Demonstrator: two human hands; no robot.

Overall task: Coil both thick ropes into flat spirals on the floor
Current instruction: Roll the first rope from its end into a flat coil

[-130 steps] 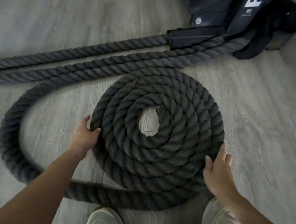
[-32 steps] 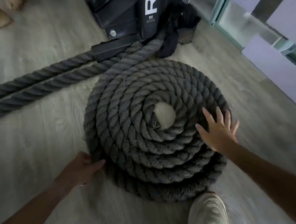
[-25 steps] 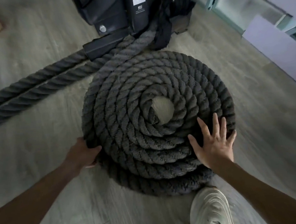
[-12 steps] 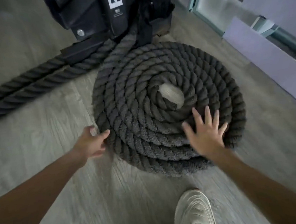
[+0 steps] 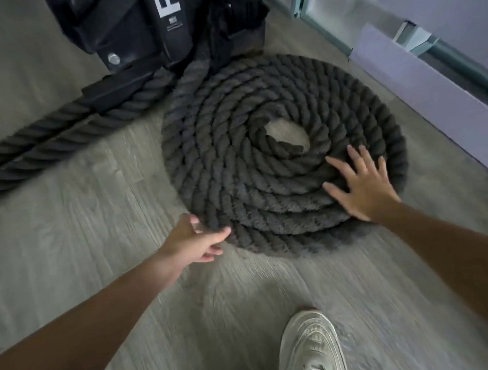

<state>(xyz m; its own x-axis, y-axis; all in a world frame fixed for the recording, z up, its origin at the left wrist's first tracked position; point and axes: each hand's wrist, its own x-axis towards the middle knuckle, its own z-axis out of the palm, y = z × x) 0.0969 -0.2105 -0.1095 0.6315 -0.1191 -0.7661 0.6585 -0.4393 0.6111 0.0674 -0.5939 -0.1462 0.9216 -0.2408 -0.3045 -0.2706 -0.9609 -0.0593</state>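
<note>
Both hands stay on the coiled rope (image 5: 236,168): right hand (image 5: 363,188) flat, left hand (image 5: 194,240) now fingertip-touching, grip loose.

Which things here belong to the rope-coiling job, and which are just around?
Job: coiled rope; straight rope; left hand; right hand.
Around: black gym rig base; white sneaker; wood-look floor.

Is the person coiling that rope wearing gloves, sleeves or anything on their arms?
No. The left hand and right hand are both bare, with no gloves, rings or watch visible. Both forearms are uncovered as far as the picture shows, with no sleeve edge in view. The only clothing seen is a pale laced sneaker.
</note>
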